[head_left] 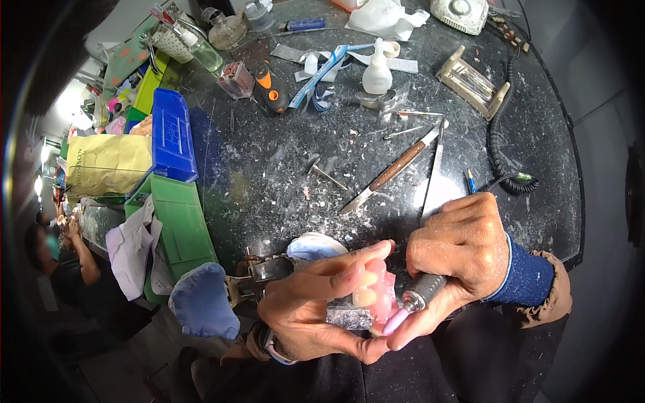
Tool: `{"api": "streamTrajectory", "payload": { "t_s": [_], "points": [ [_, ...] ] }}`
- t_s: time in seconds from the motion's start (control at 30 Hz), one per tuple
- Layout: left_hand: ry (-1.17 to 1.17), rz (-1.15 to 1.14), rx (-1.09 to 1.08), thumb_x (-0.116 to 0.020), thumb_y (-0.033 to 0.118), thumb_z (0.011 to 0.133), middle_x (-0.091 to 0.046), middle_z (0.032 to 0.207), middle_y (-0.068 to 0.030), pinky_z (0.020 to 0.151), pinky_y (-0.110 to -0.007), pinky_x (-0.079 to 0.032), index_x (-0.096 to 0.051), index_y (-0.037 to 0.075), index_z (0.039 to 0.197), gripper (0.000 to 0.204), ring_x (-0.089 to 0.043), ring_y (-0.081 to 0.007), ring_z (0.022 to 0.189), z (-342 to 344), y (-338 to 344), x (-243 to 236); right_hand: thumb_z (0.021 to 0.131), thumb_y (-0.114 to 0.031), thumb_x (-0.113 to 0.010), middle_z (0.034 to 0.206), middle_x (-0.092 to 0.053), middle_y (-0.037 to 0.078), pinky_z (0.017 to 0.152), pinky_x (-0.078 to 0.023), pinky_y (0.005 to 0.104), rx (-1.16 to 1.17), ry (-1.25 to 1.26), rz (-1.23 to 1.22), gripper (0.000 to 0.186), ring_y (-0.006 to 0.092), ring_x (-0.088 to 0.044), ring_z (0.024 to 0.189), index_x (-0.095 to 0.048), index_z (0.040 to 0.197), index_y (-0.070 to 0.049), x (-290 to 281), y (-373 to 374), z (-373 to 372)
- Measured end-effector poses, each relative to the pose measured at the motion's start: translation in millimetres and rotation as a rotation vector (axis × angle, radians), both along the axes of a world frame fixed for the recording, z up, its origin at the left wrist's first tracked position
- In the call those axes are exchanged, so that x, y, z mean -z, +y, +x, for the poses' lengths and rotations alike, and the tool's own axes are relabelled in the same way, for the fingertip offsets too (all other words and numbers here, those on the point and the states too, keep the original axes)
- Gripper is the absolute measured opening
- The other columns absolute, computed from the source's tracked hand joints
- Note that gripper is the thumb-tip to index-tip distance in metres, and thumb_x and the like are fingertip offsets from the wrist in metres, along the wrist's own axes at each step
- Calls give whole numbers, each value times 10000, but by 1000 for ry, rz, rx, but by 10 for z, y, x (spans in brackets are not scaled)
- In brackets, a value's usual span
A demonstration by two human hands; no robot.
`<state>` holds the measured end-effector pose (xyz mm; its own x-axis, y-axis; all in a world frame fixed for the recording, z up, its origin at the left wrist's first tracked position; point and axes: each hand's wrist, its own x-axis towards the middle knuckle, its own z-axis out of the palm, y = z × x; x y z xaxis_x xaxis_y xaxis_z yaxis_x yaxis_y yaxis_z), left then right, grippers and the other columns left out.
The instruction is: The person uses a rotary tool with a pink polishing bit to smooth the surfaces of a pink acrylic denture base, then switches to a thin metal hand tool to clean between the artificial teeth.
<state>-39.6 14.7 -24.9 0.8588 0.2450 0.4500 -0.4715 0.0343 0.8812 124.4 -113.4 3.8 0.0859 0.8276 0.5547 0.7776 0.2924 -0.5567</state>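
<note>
Between the thumb and fingers of my left hand (306, 305) is a denture (383, 299) with a pink base and pale teeth. My right hand (463, 248) is closed around a dark, ridged rotary handpiece (427, 289). Its pinkish-purple grinding stone (396, 322) meets or nearly meets the lower right edge of the denture; exact contact cannot be made out. My right thumb lies right beside the stone. Just behind my left hand sits a metal articulator (265, 272), with a blue dental cast (205, 302) on its left and a white-and-blue cast (316, 246) beyond.
A wood-handled knife (403, 164) and a small bur (327, 174) lie on the dusty dark bench (269, 181). Blue (173, 134) and green bins (183, 221) line the left. Farther back stand a white bottle (377, 72) and bur holder (474, 82). A coiled cord (497, 148) runs right.
</note>
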Motion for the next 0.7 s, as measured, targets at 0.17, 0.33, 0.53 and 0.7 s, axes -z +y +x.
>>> {"api": "streamTrajectory", "payload": {
  "t_s": [0.17,0.33,0.53,0.7],
  "points": [
    [-31,-67,43,-840,51,598,-626,1023,-154,1010,-553,-347,-443,0,1277,788,-615,-271,977,16,2,4,562,-589,-767,499,-442,-33,357,-290,260,-48,-84,4,531,124,-463,390,-521,610,-121,-84,-24,25],
    [146,-45,252,-819,5,614,-634,851,-69,1044,-538,-286,-406,110,1341,842,-616,-187,816,45,93,-153,608,-508,-765,540,-486,-29,370,-343,261,-48,-97,-53,458,124,-506,426,-568,683,-100,-60,-36,69],
    [265,-55,293,-817,-2,615,-635,830,-59,1059,-538,-254,-405,157,1353,860,-616,-199,814,-16,94,-125,597,-507,-766,558,-490,-30,380,-346,258,-81,-147,-47,460,122,-502,435,-569,706,-105,-74,-54,44],
    [244,-45,295,-820,8,610,-632,872,-85,1037,-526,-289,-419,131,1333,836,-615,-223,846,-5,89,-95,584,-518,-769,555,-474,-34,379,-345,256,-87,-78,-46,471,116,-495,433,-563,692,-109,-47,-42,43]
  ]
}}
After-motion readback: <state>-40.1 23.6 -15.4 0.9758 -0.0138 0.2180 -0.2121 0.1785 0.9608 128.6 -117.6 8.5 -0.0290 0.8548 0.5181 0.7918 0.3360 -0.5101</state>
